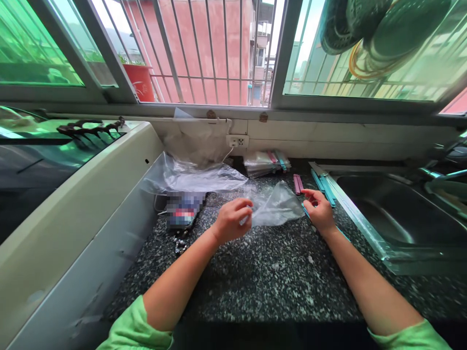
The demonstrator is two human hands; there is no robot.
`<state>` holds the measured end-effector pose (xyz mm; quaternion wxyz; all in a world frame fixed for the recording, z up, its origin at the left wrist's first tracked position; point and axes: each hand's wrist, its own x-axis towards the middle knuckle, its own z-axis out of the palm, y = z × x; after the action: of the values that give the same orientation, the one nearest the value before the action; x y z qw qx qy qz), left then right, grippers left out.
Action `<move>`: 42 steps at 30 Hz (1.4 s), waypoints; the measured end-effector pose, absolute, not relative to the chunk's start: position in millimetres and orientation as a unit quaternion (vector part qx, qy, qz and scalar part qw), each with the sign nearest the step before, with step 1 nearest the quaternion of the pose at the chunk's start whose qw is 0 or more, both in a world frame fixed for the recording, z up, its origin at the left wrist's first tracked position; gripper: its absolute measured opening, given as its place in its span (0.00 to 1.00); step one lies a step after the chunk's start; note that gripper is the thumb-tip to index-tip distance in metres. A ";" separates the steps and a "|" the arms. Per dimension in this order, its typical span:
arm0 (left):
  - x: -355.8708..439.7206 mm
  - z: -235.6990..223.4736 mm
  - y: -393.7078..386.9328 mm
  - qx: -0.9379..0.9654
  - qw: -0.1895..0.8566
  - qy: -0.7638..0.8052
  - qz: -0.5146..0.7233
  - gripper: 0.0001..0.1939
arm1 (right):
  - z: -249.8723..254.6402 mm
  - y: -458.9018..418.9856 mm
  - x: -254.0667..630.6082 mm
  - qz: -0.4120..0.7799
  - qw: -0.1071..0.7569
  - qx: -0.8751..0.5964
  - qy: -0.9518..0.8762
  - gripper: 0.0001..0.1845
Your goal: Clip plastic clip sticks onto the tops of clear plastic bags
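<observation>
A clear plastic bag (279, 206) lies crumpled on the speckled dark countertop between my hands. My left hand (235, 218) is closed at the bag's left edge, thumb and fingers pinching the thin film. At the bag's right corner is my right hand (318, 211), its fingers curled around a slim teal strip (343, 235), which looks like a bag sealing clip and is mostly hidden by the hand. Just beyond that hand lie pink strips (298, 184) and more teal strips (324, 188).
A stack of clear bags with strips (266, 163) sits by the wall socket (238, 141). Loose plastic sheeting (197, 177) and a phone (184, 211) are to the left, beside a white-sided stove (109, 194). A steel sink (401, 209) borders the right.
</observation>
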<state>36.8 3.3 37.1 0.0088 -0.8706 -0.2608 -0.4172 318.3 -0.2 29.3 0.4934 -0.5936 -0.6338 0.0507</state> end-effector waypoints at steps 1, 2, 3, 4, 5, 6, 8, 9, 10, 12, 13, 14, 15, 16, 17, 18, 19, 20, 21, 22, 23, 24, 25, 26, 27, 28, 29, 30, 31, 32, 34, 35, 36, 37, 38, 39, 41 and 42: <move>39.4 37.4 -1.1 -0.887 0.030 -0.240 -0.394 0.05 | 32.0 -2.6 317.1 0.027 0.483 -0.572 -0.662 0.19; 42.2 37.4 -5.3 -0.902 0.048 -0.217 -0.371 0.05 | 35.2 -5.7 314.9 0.001 0.468 -0.547 -0.694 0.22; 45.1 37.4 -9.3 -0.915 0.062 -0.193 -0.348 0.05 | 38.8 -9.7 311.8 -0.028 0.449 -0.522 -0.725 0.24; 48.1 37.3 -13.1 -0.927 0.073 -0.170 -0.326 0.06 | 42.6 -14.4 307.8 -0.060 0.425 -0.495 -0.755 0.27; 51.1 37.0 -16.6 -0.937 0.082 -0.149 -0.304 0.06 | 46.6 -19.5 303.4 -0.092 0.396 -0.469 -0.784 0.29; 54.0 36.6 -19.8 -0.946 0.089 -0.133 -0.284 0.07 | 50.3 -24.9 298.7 -0.122 0.365 -0.443 -0.810 0.30; 59.5 35.0 -24.7 -0.957 0.101 -0.104 -0.253 0.07 | 56.8 -34.9 290.5 -0.170 0.297 -0.397 -0.851 0.27; 61.7 33.7 -26.1 -0.959 0.102 -0.094 -0.245 0.08 | 59.4 -39.1 287.7 -0.188 0.271 -0.382 -0.863 0.23; 63.3 32.1 -26.4 -0.960 0.096 -0.089 -0.248 0.08 | 61.8 -42.5 286.3 -0.200 0.251 -0.374 -0.870 0.19; 63.7 28.4 -23.2 -0.949 0.066 -0.109 -0.288 0.12 | 66.4 -47.2 287.7 -0.212 0.224 -0.378 -0.873 0.10; 62.4 26.4 -19.6 -0.937 0.044 -0.138 -0.317 0.14 | 68.8 -49.0 290.3 -0.213 0.214 -0.386 -0.872 0.09; 60.2 24.4 -14.9 -0.922 0.022 -0.174 -0.345 0.16 | 71.3 -50.6 293.6 -0.210 0.204 -0.397 -0.870 0.09; 57.4 22.5 -9.5 -0.906 0.003 -0.213 -0.366 0.18 | 73.7 -52.2 297.2 -0.206 0.196 -0.408 -0.868 0.09; 54.2 20.7 -3.9 -0.896 -0.013 -0.242 -0.372 0.18 | 75.7 -53.9 300.8 -0.199 0.188 -0.417 -0.866 0.09; 51.2 18.7 1.5 -0.893 -0.025 -0.259 -0.367 0.18 | 77.1 -55.8 304.1 -0.190 0.180 -0.425 -0.866 0.09; 48.6 16.5 6.2 -0.895 -0.034 -0.268 -0.355 0.17 | 77.6 -57.6 306.9 -0.178 0.172 -0.430 -0.868 0.10; 46.9 14.0 10.0 -0.900 -0.038 -0.272 -0.340 0.17 | 77.0 -59.3 309.2 -0.164 0.163 -0.434 -0.871 0.10; 46.2 11.0 12.8 -0.905 -0.040 -0.273 -0.323 0.17 | 75.5 -60.7 311.2 -0.149 0.152 -0.437 -0.874 0.09; 46.8 7.7 14.8 -0.911 -0.039 -0.274 -0.307 0.17 | 73.2 -61.8 312.8 -0.133 0.143 -0.438 -0.878 0.09; 48.5 4.0 16.1 -0.914 -0.037 -0.277 -0.294 0.17 | 70.4 -62.5 314.0 -0.115 0.135 -0.437 -0.882 0.08; 51.3 0.3 17.1 -0.915 -0.035 -0.283 -0.286 0.18 | 67.5 -62.9 315.0 -0.095 0.128 -0.435 -0.886 0.08; 54.8 -3.2 18.1 -0.913 -0.033 -0.291 -0.284 0.20 | 64.6 -63.0 315.8 -0.075 0.123 -0.433 -0.890 0.08; 58.6 -6.2 19.2 -0.909 -0.030 -0.303 -0.285 0.20 | 62.2 -62.8 316.3 -0.055 0.118 -0.429 -0.894 0.08; 62.2 -8.4 20.6 -0.904 -0.025 -0.317 -0.288 0.19 | 60.2 -62.4 316.6 -0.037 0.114 -0.425 -0.897 0.08; 65.1 -9.5 22.2 -0.899 -0.017 -0.330 -0.288 0.16 | 58.7 -61.9 316.9 -0.023 0.111 -0.422 -0.899 0.08; 66.7 -9.4 24.1 -0.896 -0.005 -0.342 -0.285 0.12 | 57.7 -61.4 317.3 -0.014 0.108 -0.422 -0.900 0.08; 66.5 -7.9 26.2 -0.893 0.008 -0.351 -0.281 0.08 | 57.0 -60.7 317.9 -0.008 0.104 -0.424 -0.899 0.08; 64.2 -5.0 28.2 -0.890 0.020 -0.360 -0.278 0.08 | 56.6 -60.0 318.8 -0.007 0.101 -0.429 -0.898 0.08; 59.8 -1.0 30.1 -0.886 0.029 -0.368 -0.279 0.10 | 56.3 -59.2 320.0 -0.008 0.097 -0.436 -0.895 0.08; 53.4 4.0 31.6 -0.882 0.033 -0.376 -0.283 0.11 | 56.1 -58.4 321.4 -0.013 0.094 -0.443 -0.892 0.09; 36.2 15.8 32.7 -0.875 0.015 -0.385 -0.293 0.11 | 55.7 -56.4 324.6 -0.026 0.090 -0.456 -0.885 0.10; 26.4 22.2 32.0 -0.878 -0.008 -0.381 -0.290 0.11 | 55.3 -55.4 326.2 -0.034 0.090 -0.460 -0.882 0.10; 16.5 28.8 30.3 -0.878 -0.043 -0.381 -0.287 0.11 | 54.8 -54.2 327.7 -0.043 0.091 -0.466 -0.879 0.10; 6.9 35.4 27.4 -0.878 -0.095 -0.377 -0.277 0.09 | 54.0 -53.1 329.0 -0.052 0.091 -0.471 -0.876 0.10; -2.3 42.1 23.5 -0.878 -0.163 -0.368 -0.261 0.08 | 52.8 -51.9 330.3 -0.062 0.092 -0.478 -0.872 0.10; -10.9 48.7 18.8 -0.873 -0.239 -0.354 -0.234 0.07 | 51.2 -50.6 331.4 -0.071 0.092 -0.484 -0.867 0.10; -26.0 61.1 8.0 -0.845 -0.369 -0.340 -0.183 0.08 | 46.7 -48.2 333.3 -0.090 0.096 -0.497 -0.858 0.10; -32.3 66.2 2.7 -0.833 -0.414 -0.330 -0.160 0.08 | 44.0 -47.1 334.0 -0.097 0.099 -0.501 -0.854 0.10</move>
<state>-32.3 2.7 66.2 -0.4144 -0.8330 -0.3300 -0.1595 334.0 -47.1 44.0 0.0990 -0.5009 -0.8543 -0.0972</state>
